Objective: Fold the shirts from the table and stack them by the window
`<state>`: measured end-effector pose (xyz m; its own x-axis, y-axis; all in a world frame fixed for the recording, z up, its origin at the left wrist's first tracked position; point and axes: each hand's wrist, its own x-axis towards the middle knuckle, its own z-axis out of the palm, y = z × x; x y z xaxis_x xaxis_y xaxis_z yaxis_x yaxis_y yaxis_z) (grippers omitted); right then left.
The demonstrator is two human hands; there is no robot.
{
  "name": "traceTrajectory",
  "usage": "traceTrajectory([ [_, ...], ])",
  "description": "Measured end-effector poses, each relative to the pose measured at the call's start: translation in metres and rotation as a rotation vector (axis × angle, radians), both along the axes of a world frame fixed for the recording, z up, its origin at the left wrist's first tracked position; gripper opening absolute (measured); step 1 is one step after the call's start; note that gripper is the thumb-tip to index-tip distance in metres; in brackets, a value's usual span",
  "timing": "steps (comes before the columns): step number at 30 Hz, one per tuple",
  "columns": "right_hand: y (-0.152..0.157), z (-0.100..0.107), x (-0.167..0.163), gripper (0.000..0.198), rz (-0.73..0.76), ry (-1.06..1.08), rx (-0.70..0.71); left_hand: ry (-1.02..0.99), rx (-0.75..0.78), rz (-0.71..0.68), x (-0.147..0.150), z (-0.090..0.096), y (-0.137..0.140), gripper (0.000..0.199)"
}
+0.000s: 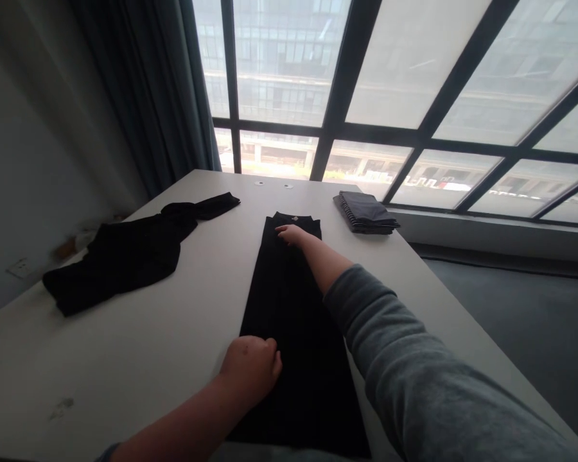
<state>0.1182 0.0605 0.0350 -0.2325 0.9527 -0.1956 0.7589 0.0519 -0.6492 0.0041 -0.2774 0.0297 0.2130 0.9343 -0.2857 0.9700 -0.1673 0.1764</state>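
Observation:
A black long-sleeved-looking top (293, 308) lies in a long narrow fold down the table, its neckband and a small pale label at the far end. Near that neckband my right hand (293, 236) rests on the cloth, fingers stretched out and holding nothing visible. Closer to me, my left hand (253, 366) is closed, its curled fingers pressed on the left part of the top; the fingertips are partly hidden. A second black garment (130, 253) lies loosely spread at the left, with one sleeve reaching toward the middle, apart from both hands.
A stack of folded dark garments (366, 210) sits at the right edge of the white table (187, 359). Two small pale items lie by the far edge. Behind stand a large window (289, 64) and a dark curtain (149, 83); a wall is at the left.

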Motion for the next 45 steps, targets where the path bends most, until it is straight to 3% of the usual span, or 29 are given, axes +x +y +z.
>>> traceTrajectory([
  [7, 0.028, -0.008, -0.008, 0.03, -0.018, -0.054, -0.004, -0.093, -0.015, -0.033, -0.002, 0.003, 0.0, 0.031],
  [15, 0.042, -0.016, 0.003, 0.051, 0.006, -0.101, 0.087, -0.135, 0.013, -0.115, -0.001, 0.001, -0.001, 0.031],
  [20, 0.044, -0.022, 0.007, 0.048, 0.063, -0.233, 0.228, -0.11, 0.014, -0.159, 0.002, -0.004, -0.001, 0.03],
  [25, 0.031, -0.031, 0.01, 0.046, 0.116, -0.347, 0.361, -0.182, 0.039, -0.261, 0.001, -0.01, -0.003, 0.025],
  [30, 0.008, -0.034, 0.003, 0.048, 0.127, -0.423, 0.492, -0.316, 0.191, -0.26, -0.007, -0.015, 0.0, 0.013],
  [33, -0.013, -0.041, -0.01, 0.058, 0.216, -0.487, 0.49, -0.289, 0.282, -0.215, -0.013, -0.026, 0.002, 0.034],
  [37, -0.039, -0.061, -0.025, 0.077, 0.278, -0.472, 0.363, -0.182, 0.28, -0.213, -0.014, -0.048, 0.001, 0.062],
  [41, -0.048, -0.074, -0.027, 0.082, 0.271, -0.426, 0.351, -0.128, 0.262, -0.237, -0.005, -0.059, -0.003, 0.066],
  [45, -0.049, -0.071, -0.026, 0.08, 0.263, -0.394, 0.389, -0.102, 0.27, -0.223, 0.001, -0.061, -0.004, 0.066],
])
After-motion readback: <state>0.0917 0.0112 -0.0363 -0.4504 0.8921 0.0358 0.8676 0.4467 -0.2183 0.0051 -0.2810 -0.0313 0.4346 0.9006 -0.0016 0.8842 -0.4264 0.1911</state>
